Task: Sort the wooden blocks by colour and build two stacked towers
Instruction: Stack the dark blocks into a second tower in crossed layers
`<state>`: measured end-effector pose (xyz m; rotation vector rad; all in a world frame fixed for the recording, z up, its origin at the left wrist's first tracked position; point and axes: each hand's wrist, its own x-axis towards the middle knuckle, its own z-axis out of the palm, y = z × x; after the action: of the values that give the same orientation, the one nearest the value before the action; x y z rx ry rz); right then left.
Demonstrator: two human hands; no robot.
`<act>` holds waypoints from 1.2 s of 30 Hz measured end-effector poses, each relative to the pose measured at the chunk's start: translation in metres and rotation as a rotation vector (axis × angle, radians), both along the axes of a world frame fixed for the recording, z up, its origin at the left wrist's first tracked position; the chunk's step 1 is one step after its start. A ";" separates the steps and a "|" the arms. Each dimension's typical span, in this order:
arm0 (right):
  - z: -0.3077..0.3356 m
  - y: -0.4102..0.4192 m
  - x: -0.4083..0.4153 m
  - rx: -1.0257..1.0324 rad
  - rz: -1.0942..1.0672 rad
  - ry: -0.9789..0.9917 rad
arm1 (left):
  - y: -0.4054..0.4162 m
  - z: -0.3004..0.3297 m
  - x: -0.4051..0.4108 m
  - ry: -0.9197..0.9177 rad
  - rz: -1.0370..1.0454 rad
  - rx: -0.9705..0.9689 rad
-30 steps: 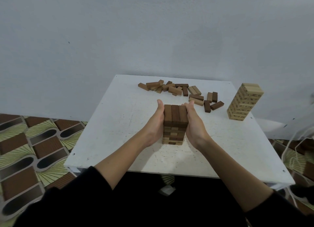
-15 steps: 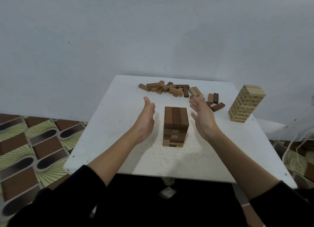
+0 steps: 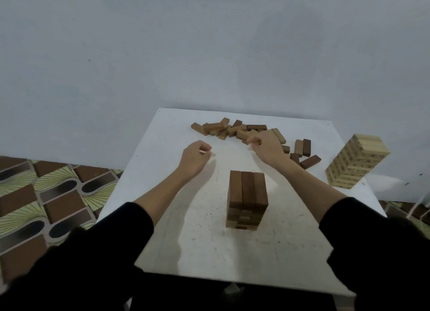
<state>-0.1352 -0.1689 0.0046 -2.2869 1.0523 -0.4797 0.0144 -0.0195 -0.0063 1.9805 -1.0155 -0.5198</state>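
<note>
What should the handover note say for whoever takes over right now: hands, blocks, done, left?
Left hand: over the table, fingers curled, holding nothing visible.
Right hand: at the near edge of the loose pile, fingers curled; whether it has a grip on a block cannot be told.
Dark tower: stands free at the table's centre, neither hand touching it.
Light tower: stands on the right side of the table.
Loose brown blocks: scattered along the far edge.
Done: light tower looks built, dark tower partly built.
Left: stack the remaining loose blocks onto the dark tower.
</note>
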 end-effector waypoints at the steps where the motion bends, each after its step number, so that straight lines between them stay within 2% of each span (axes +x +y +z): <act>1: 0.000 -0.007 0.006 -0.028 0.005 0.034 | -0.008 0.002 0.006 -0.051 -0.013 0.005; 4: -0.003 -0.030 0.023 -0.117 -0.017 0.103 | -0.036 0.004 0.027 -0.185 -0.048 -0.004; 11: -0.028 -0.058 0.045 -0.133 -0.034 0.247 | -0.093 0.001 0.058 -0.469 -0.163 0.128; 15: -0.026 -0.050 0.054 0.178 0.089 -0.026 | -0.110 -0.007 0.061 -0.596 -0.193 0.215; 16: -0.024 -0.050 0.059 0.198 0.119 -0.055 | -0.113 -0.008 0.062 -0.604 -0.179 0.229; 21: -0.020 -0.072 0.075 -0.222 0.094 0.192 | -0.118 -0.016 0.068 -0.513 -0.149 0.193; 24: -0.021 -0.075 0.074 -0.295 0.160 0.376 | -0.107 -0.020 0.061 -0.372 -0.137 0.084; 27: -0.020 -0.070 0.073 -0.386 0.158 0.419 | -0.092 -0.024 0.049 -0.277 -0.196 -0.057; 29: -0.021 -0.064 0.072 -0.350 0.136 0.309 | -0.084 -0.030 0.041 -0.222 -0.188 -0.110; 32: -0.017 -0.048 0.072 -0.001 0.099 0.018 | -0.072 -0.036 0.028 -0.156 -0.050 -0.019; 34: -0.014 -0.036 0.069 0.139 0.159 0.000 | -0.070 -0.041 0.023 -0.151 -0.023 0.048; 36: -0.016 -0.027 0.066 0.123 0.236 0.086 | -0.067 -0.041 0.022 -0.141 -0.045 0.092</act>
<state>-0.0696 -0.1954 -0.0111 -2.3002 0.8135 -0.2164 0.0363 -0.0867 -0.0469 2.1043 -1.1427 -0.4638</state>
